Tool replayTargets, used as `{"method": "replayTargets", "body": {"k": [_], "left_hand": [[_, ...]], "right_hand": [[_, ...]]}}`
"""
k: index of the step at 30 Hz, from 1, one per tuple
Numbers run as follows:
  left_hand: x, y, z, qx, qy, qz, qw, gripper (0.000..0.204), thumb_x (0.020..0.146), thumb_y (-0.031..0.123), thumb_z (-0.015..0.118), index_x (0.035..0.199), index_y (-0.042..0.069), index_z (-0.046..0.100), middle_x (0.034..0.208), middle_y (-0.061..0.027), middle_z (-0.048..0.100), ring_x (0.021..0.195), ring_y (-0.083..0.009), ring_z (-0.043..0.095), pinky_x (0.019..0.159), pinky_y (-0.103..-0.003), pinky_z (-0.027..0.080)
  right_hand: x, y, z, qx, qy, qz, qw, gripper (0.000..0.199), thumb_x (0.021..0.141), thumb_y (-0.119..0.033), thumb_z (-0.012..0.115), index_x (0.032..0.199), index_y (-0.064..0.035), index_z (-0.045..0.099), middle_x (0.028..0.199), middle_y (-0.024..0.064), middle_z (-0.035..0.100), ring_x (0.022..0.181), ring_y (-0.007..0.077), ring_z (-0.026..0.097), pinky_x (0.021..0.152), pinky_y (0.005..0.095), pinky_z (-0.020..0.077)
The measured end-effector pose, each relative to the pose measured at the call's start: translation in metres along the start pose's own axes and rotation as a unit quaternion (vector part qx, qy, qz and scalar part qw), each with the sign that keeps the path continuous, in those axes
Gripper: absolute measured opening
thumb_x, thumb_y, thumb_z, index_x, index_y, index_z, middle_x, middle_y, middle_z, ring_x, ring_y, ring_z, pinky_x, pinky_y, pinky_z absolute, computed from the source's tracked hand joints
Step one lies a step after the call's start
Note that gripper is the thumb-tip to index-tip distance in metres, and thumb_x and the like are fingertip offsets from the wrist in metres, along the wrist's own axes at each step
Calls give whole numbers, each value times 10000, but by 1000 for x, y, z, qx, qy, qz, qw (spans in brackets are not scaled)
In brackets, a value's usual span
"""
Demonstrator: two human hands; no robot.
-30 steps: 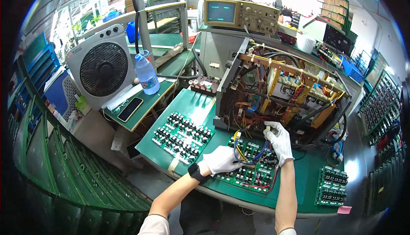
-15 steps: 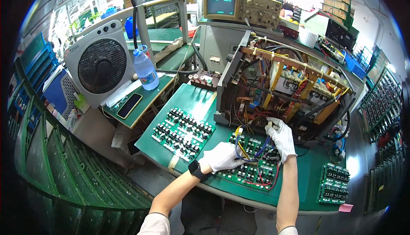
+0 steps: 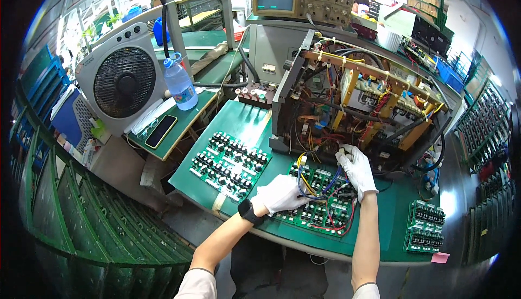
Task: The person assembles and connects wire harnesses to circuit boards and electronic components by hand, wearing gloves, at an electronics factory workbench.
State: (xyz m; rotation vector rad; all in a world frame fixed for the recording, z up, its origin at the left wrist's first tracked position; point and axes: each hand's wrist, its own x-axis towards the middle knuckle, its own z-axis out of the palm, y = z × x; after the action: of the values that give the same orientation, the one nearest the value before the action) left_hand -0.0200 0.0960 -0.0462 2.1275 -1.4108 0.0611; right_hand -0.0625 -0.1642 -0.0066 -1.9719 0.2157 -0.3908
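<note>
My left hand [image 3: 282, 194], in a white glove, is curled low over the middle circuit board [image 3: 331, 217], a green board packed with black components. Its fingertips meet a loop of blue, yellow and black wires [image 3: 310, 190]; what they grip is hidden. My right hand [image 3: 358, 173], gloved too, pinches with thumb and finger at the front lower edge of an open equipment chassis [image 3: 374, 120] full of wiring. Something small and pale shows at those fingertips, too small to name. Red wires [image 3: 347, 224] trail over the board's right side.
Another populated board [image 3: 230, 164] lies to the left on the green bench [image 3: 182, 177], and one more [image 3: 425, 227] at the right. An oscilloscope [image 3: 301, 4] stands behind. A fan [image 3: 125, 82], water bottle [image 3: 180, 84] and phone [image 3: 161, 131] are at the left; green racks [image 3: 81, 217] are below them.
The view has shifted slightly. Both hands keep nearly the same places, the right at the chassis edge and the left on the board by the wires. The oscilloscope trace differs.
</note>
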Motion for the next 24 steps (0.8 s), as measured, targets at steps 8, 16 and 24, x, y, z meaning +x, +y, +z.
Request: {"method": "replayTargets", "body": {"k": [8, 16, 24], "left_hand": [[0, 1, 2, 0, 10, -7, 1000, 386, 929, 433, 746, 1021, 61, 704, 787, -195, 691, 658, -404, 674, 594, -471, 551], [1, 0, 2, 15, 4, -6, 1000, 399, 939, 449, 727, 1012, 58, 696, 760, -190, 684, 646, -403, 674, 583, -473, 547], [1, 0, 1, 4, 9, -2, 1000, 377, 939, 439, 728, 1015, 70, 713, 765, -190, 688, 651, -402, 675, 586, -474, 551]], "right_hand": [[-1, -1, -3, 36, -22, 3, 999, 388, 954, -199, 678, 1249, 51, 648, 987, 102, 750, 829, 149, 699, 807, 295, 565], [-2, -8, -2, 40, -16, -2, 999, 355, 963, -155, 673, 1257, 42, 651, 966, 93, 744, 817, 118, 677, 803, 284, 564], [-1, -6, -4, 52, -20, 5, 998, 432, 954, -166, 713, 1317, 59, 644, 1024, 113, 763, 857, 127, 701, 821, 284, 574]]}}
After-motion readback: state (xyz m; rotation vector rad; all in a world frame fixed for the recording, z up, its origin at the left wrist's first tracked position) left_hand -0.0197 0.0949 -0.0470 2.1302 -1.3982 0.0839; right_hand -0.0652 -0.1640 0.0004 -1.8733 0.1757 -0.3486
